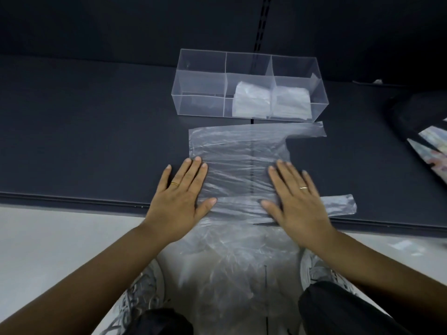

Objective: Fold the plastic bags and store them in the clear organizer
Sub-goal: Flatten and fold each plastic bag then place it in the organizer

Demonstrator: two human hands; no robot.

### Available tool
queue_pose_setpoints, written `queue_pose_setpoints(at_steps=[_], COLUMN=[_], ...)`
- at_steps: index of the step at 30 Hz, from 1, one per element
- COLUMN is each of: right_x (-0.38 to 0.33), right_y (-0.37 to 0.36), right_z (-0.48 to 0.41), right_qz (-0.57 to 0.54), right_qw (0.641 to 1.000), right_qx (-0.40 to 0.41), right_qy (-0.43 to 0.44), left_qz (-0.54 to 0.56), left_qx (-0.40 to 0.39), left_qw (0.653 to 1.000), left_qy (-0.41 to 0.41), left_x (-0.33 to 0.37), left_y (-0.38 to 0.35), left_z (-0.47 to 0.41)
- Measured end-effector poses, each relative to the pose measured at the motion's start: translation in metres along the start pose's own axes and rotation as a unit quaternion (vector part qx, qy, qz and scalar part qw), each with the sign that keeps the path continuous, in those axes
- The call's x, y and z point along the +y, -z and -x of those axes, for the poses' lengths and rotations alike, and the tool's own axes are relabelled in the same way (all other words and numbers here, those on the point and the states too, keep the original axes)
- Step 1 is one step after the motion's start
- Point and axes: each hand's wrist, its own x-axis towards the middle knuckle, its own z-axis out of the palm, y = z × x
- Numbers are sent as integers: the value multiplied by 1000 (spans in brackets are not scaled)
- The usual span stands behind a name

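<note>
A clear plastic bag [238, 151] lies flat on the dark shelf, its handles pointing right. My left hand [180, 197] presses flat on the bag's left edge with straight, spread fingers. My right hand [295, 197] presses flat on its right side the same way. Beyond the bag stands the clear organizer [200, 83] with three compartments. A folded bag [251, 102] sits in the middle compartment and another folded bag [294, 102] in the right one; the left compartment holds nothing. More loose clear plastic [237, 262] hangs over the shelf's front edge toward my knees.
The dark shelf [84, 131] stretches left and right, its front edge [72, 200] running across the view. A dark bag with a patterned item [425, 139] lies at the far right. Grey floor, my shoes and knees are below.
</note>
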Motion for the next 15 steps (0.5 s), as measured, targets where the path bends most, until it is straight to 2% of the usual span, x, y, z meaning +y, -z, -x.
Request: queue_pose_setpoints(at_steps=[3, 5, 7, 8, 10, 12, 15], right_x=[31, 38, 28, 17, -11, -38, -43], right_y=[4, 10, 22, 29, 36, 34, 19], right_z=[15, 14, -4, -17, -51, -83, -109], right_qz=[22, 19, -8, -28, -76, -102, -73], right_qw=[998, 994, 994, 996, 996, 990, 992], right_qx=[-13, -14, 14, 36, 51, 26, -1], right_qy=[-63, -111, -109, -76, 18, 91, 100], left_qz=[18, 109, 211, 219, 187, 125, 23], left_qx=[-16, -16, 70, 114, 127, 70, 11], left_qw=[999, 993, 975, 969, 974, 990, 999], left_qy=[-28, -41, -33, -21, -9, -12, -20], left_x=[-14, -22, -23, -21, -15, -11, -19], left_y=[5, 12, 21, 24, 29, 24, 11], left_z=[0, -5, -16, -26, -47, -64, -74])
